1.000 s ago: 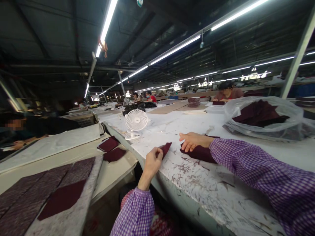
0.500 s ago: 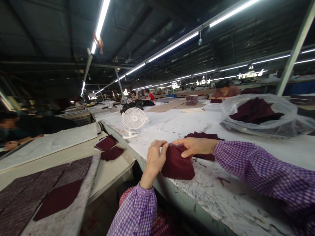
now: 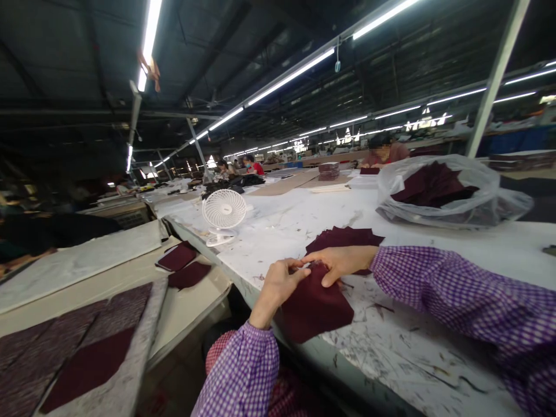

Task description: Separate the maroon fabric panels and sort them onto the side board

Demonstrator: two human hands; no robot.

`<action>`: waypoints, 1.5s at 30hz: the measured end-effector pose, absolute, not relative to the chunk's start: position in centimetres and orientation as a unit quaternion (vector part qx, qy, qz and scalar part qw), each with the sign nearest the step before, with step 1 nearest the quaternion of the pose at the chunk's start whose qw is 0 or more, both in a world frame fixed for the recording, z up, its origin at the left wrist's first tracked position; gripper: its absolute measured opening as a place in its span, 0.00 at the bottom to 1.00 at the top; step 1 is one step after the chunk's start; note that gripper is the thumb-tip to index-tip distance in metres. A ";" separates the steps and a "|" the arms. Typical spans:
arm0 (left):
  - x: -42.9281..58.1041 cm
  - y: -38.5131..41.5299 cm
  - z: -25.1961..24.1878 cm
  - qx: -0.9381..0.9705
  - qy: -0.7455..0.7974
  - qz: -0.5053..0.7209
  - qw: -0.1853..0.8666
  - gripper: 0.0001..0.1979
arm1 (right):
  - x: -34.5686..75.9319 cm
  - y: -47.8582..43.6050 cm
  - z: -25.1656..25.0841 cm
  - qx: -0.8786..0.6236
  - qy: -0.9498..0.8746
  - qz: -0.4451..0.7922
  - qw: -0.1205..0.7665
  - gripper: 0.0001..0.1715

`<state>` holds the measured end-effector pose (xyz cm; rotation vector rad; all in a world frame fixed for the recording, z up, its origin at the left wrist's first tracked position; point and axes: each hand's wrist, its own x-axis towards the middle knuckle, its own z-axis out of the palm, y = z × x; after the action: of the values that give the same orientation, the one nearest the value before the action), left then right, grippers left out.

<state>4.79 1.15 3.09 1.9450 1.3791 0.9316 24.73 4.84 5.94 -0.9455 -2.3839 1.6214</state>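
Observation:
My left hand (image 3: 278, 286) and my right hand (image 3: 341, 260) pinch the top edge of a dark maroon fabric piece (image 3: 315, 307), which hangs over the front edge of the white marbled table (image 3: 391, 341). Fingers of both hands are closed on the cloth. Just behind my right hand lies a stack of maroon fabric pieces (image 3: 343, 237) on the table. Both arms wear purple checked sleeves.
A small white fan (image 3: 223, 213) stands on the table to the left. A clear plastic bag (image 3: 438, 194) of maroon pieces lies at the back right. Lower left, a second table (image 3: 87, 272) carries more maroon pieces (image 3: 180, 258). Other people work farther back.
Both hands came together on one maroon piece and drew it from the stack toward the table's front edge. The view has shifted left and down slightly.

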 end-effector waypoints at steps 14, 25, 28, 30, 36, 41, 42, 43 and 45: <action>5.0 0.6 0.7 0.748 0.539 0.367 0.126 0.08 | 24.9 5.5 6.6 -0.300 -0.943 0.082 0.116 0.12; 4.8 0.7 0.5 0.749 0.532 0.377 0.122 0.07 | 24.6 6.1 5.0 -0.302 -0.945 0.050 0.115 0.08; 4.5 0.7 0.6 0.752 0.509 0.393 0.147 0.09 | 24.5 6.0 4.8 -0.301 -0.945 0.033 0.126 0.07; 4.4 0.8 0.7 0.750 0.497 0.403 0.168 0.11 | 24.5 5.9 4.8 -0.302 -0.945 0.028 0.124 0.07; 4.6 1.0 0.3 0.720 0.542 0.405 0.153 0.13 | 24.8 5.5 4.6 -0.282 -0.951 -0.023 0.121 0.08; 4.5 0.9 -0.1 0.751 0.529 0.380 0.112 0.11 | 25.0 5.4 3.6 -0.237 -0.955 -0.146 0.103 0.14; 4.5 0.9 -0.1 0.756 0.524 0.378 0.106 0.11 | 25.1 5.4 3.3 -0.228 -0.955 -0.164 0.098 0.14; 4.5 0.9 -0.1 0.762 0.519 0.374 0.099 0.12 | 25.2 5.4 3.1 -0.218 -0.955 -0.179 0.094 0.14; 4.4 0.8 0.0 0.778 0.509 0.358 0.083 0.12 | 25.4 5.4 2.9 -0.195 -0.956 -0.204 0.084 0.14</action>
<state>4.41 0.83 0.01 2.3230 1.5201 1.0693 25.41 5.40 2.87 -0.5818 -2.8513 -0.6080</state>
